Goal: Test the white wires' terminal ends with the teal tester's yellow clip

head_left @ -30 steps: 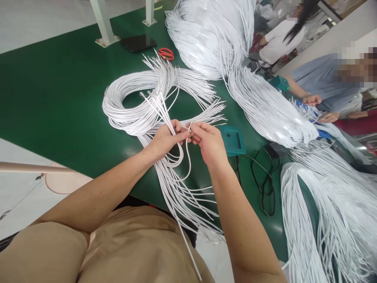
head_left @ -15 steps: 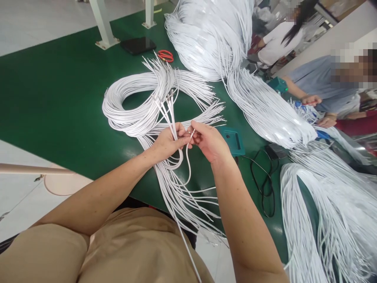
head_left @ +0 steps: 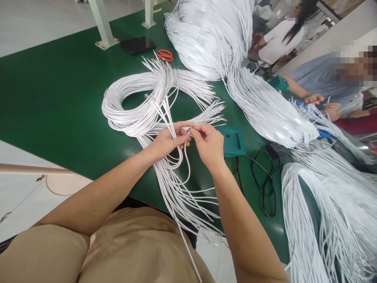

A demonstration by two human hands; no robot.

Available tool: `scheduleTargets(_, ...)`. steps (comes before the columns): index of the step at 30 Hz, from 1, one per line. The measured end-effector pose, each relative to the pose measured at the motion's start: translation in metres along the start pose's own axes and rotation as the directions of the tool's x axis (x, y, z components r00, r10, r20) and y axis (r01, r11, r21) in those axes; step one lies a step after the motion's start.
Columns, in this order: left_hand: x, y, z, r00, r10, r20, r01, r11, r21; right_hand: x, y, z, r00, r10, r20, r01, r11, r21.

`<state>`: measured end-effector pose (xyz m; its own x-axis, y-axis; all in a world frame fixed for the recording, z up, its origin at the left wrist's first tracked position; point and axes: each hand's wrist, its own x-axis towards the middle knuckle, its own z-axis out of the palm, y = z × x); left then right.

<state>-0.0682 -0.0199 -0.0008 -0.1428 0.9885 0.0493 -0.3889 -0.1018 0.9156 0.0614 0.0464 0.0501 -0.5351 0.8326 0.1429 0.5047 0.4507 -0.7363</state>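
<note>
White cables [head_left: 168, 114] run up through my left hand [head_left: 171, 140], which is closed round several of them with their ends standing up past the thumb. One white cable [head_left: 188, 169] loops below, and its end is pinched between the fingertips of both hands. My right hand [head_left: 208, 143] is closed on that cable end, close against the left fingertips; the tip itself is mostly hidden by the fingers. Behind the hands a coil of white cables [head_left: 113, 108] lies on the green table [head_left: 59, 94]. More loose cable lengths [head_left: 176, 196] hang from below my left hand over the table's front edge.
Beside my right hand sits a teal device [head_left: 234, 141] with a black cord [head_left: 272, 192]. Red-handled snips [head_left: 165, 55] and a black flat object [head_left: 138, 45] lie farther back. Large white cable bundles [head_left: 209, 35] fill the back and right. A co-worker's hands [head_left: 330, 110] hold a cable at right.
My right hand has turned and its fingers have curled in, now pinching at the cable end by the left fingertips. The held cables have tipped slightly left. The co-worker's hands have risen.
</note>
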Motion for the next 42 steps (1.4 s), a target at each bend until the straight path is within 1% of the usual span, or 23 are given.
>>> scheduleTargets(1,0.000,0.000,0.000,0.999,-0.042,-0.009,0.041,0.998,-0.047,0.000,0.002,0.003,0.996,-0.086,-0.017,0.082,0.985,-0.148)
scheduleTargets(2,0.000,0.001,-0.001,0.996,-0.091,-0.019,0.089,0.991,-0.096,-0.001,0.005,0.006,0.986,-0.169,-0.006,0.160,0.945,-0.284)
scheduleTargets(4,0.001,0.001,0.000,0.983,-0.178,-0.046,0.168,0.972,-0.162,0.000,0.011,0.009,0.954,-0.296,0.057,0.287,0.832,-0.475)
scheduleTargets(6,0.003,-0.001,0.000,0.972,-0.218,-0.085,0.204,0.968,-0.146,0.001,0.019,0.009,0.927,-0.350,0.135,0.362,0.742,-0.564)
scheduleTargets(8,0.005,-0.005,0.000,0.972,-0.195,-0.133,0.191,0.981,-0.047,0.004,0.028,0.004,0.915,-0.351,0.197,0.397,0.708,-0.584)
scheduleTargets(11,0.012,-0.013,-0.003,0.977,-0.108,-0.184,0.142,0.972,0.187,0.011,0.039,-0.008,0.931,-0.301,0.206,0.362,0.700,-0.615)
scheduleTargets(14,0.017,-0.021,-0.006,0.976,-0.078,-0.201,0.148,0.921,0.359,0.018,0.046,-0.019,0.944,-0.209,0.255,0.327,0.688,-0.647)
scheduleTargets(16,0.019,-0.025,-0.008,0.975,-0.069,-0.210,0.151,0.901,0.407,0.021,0.048,-0.023,0.937,-0.163,0.310,0.332,0.692,-0.641)
scheduleTargets(18,0.020,-0.028,-0.009,0.975,-0.052,-0.216,0.142,0.893,0.426,0.023,0.050,-0.025,0.935,-0.151,0.321,0.331,0.697,-0.636)
scheduleTargets(23,0.022,-0.031,-0.008,0.971,-0.007,-0.238,0.128,0.858,0.498,0.025,0.055,-0.023,0.943,-0.181,0.279,0.322,0.707,-0.630)
scheduleTargets(27,0.022,-0.029,-0.005,0.970,-0.005,-0.243,0.156,0.779,0.607,0.025,0.057,-0.021,0.951,-0.186,0.248,0.304,0.716,-0.629)
scheduleTargets(30,0.022,-0.026,-0.004,0.974,-0.012,-0.227,0.164,0.729,0.665,0.024,0.056,-0.022,0.951,-0.178,0.253,0.302,0.716,-0.630)
scheduleTargets(32,0.022,-0.025,-0.004,0.980,-0.014,-0.199,0.148,0.719,0.679,0.021,0.056,-0.023,0.948,-0.181,0.260,0.308,0.722,-0.620)
scheduleTargets(34,0.022,-0.025,-0.006,0.984,-0.011,-0.177,0.131,0.720,0.682,0.017,0.058,-0.026,0.958,-0.206,0.201,0.287,0.714,-0.639)
scheduleTargets(35,0.022,-0.026,-0.007,0.985,-0.009,-0.172,0.126,0.720,0.682,0.015,0.060,-0.027,0.967,-0.218,0.132,0.249,0.700,-0.670)
scheduleTargets(37,0.023,-0.027,-0.008,0.986,-0.015,-0.168,0.126,0.723,0.679,0.011,0.067,-0.027,0.977,-0.213,-0.034,0.118,0.661,-0.741)
scheduleTargets(38,0.023,-0.027,-0.009,0.986,-0.024,-0.168,0.132,0.727,0.673,0.010,0.071,-0.027,0.976,-0.196,-0.094,0.055,0.643,-0.764)
scheduleTargets(39,0.023,-0.027,-0.009,0.985,-0.036,-0.169,0.141,0.734,0.665,0.009,0.075,-0.026,0.976,-0.175,-0.127,0.012,0.631,-0.776)
scheduleTargets(40,0.023,-0.026,-0.010,0.984,-0.048,-0.172,0.151,0.741,0.654,0.009,0.078,-0.026,0.978,-0.157,-0.137,-0.008,0.627,-0.779)
scheduleTargets(42,0.021,-0.023,-0.010,0.981,-0.067,-0.179,0.167,0.761,0.627,0.009,0.081,-0.025,0.983,-0.139,-0.120,-0.004,0.638,-0.770)
